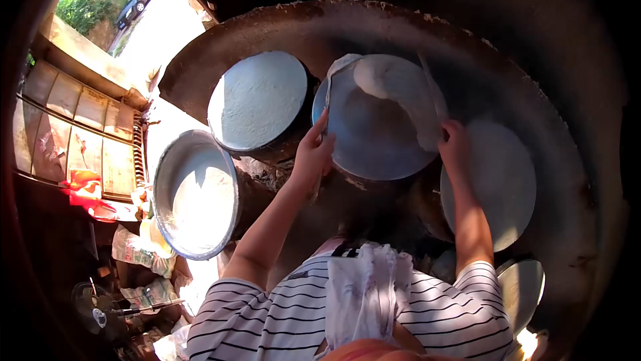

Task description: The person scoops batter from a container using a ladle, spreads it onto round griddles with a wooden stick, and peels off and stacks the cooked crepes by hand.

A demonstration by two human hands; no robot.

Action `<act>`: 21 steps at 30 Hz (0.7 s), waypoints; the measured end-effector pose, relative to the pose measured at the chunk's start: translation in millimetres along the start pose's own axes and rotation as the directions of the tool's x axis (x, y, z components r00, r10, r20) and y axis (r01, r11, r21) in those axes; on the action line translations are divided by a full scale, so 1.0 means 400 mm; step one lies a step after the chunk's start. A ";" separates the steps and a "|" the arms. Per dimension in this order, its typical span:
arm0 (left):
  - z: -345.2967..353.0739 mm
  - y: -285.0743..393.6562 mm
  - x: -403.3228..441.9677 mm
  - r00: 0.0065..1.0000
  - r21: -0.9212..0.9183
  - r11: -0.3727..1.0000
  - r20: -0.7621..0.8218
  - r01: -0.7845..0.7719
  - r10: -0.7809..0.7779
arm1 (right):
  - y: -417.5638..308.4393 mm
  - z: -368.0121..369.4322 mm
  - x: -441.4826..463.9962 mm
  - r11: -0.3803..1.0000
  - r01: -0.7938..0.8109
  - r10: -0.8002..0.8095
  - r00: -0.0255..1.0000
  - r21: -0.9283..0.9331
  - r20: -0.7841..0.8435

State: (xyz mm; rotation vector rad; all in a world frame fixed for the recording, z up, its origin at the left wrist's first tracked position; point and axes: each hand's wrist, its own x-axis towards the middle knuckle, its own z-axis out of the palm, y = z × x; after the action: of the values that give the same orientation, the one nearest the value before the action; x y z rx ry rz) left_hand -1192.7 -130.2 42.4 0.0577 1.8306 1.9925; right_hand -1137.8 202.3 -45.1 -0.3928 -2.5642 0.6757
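Observation:
My left hand [312, 154] is closed around the handle of a thin tool [328, 94], whose upper end carries pale batter at the left rim of the middle griddle [374, 150]. A thick band of batter [408, 100] curves over the top and right of that griddle, and its centre shows bare metal. At the griddle's right edge my right hand [454, 142] grips a long thin spreader [431, 84] that reaches up and to the left across the batter.
A round griddle covered with pale batter [259, 100] stands at the left, another [491, 184] at the right. A metal basin of pale batter [197, 194] is at lower left. Part of another round griddle [522, 287] shows at lower right. A curved wall [267, 17] runs behind.

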 end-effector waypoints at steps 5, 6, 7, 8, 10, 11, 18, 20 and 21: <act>0.030 -0.031 0.002 0.996 0.053 0.998 -0.088 0.019 -0.014 | -0.020 0.079 0.067 0.974 0.223 -0.225 0.959 0.033 0.174; 0.030 -0.028 -0.011 0.997 0.048 0.999 -0.072 0.019 -0.016 | -0.073 0.085 0.067 0.979 0.189 -0.200 0.960 0.075 0.197; 0.028 -0.017 -0.025 0.998 0.045 0.999 -0.059 0.016 -0.013 | -0.120 0.087 0.067 0.980 0.157 -0.180 0.959 0.121 0.217; 0.028 -0.012 -0.034 0.992 0.097 0.994 -0.113 0.059 -0.048 | -0.135 0.101 0.069 0.975 0.168 -0.201 0.948 0.147 0.245; 0.028 -0.003 -0.063 0.992 0.095 0.993 -0.114 0.073 -0.062 | -0.149 0.112 0.076 0.960 0.200 -0.251 0.923 0.194 0.292; 0.025 -0.001 -0.079 0.991 0.095 0.992 -0.112 0.081 -0.070 | -0.145 0.108 0.066 0.941 0.251 -0.312 0.905 0.228 0.289; 0.009 -0.036 -0.183 0.969 0.395 0.888 -0.168 0.236 -0.183 | 0.032 0.019 0.196 0.945 0.247 -0.293 0.932 0.216 0.214; -0.002 -0.102 -0.153 0.992 0.501 0.859 -0.114 0.109 -0.059 | 0.025 0.056 0.217 0.943 0.262 -0.308 0.920 0.206 0.242; 0.004 -0.097 -0.167 0.991 0.481 0.868 -0.103 0.123 -0.083 | -0.025 0.076 0.206 0.899 0.312 -0.399 0.872 0.307 0.283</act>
State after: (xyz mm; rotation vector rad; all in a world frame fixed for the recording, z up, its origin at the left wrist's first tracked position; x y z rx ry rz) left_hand -1120.7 -149.8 22.6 0.0294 2.2959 1.4343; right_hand -1224.7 213.2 -34.3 0.3114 -2.7071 0.9795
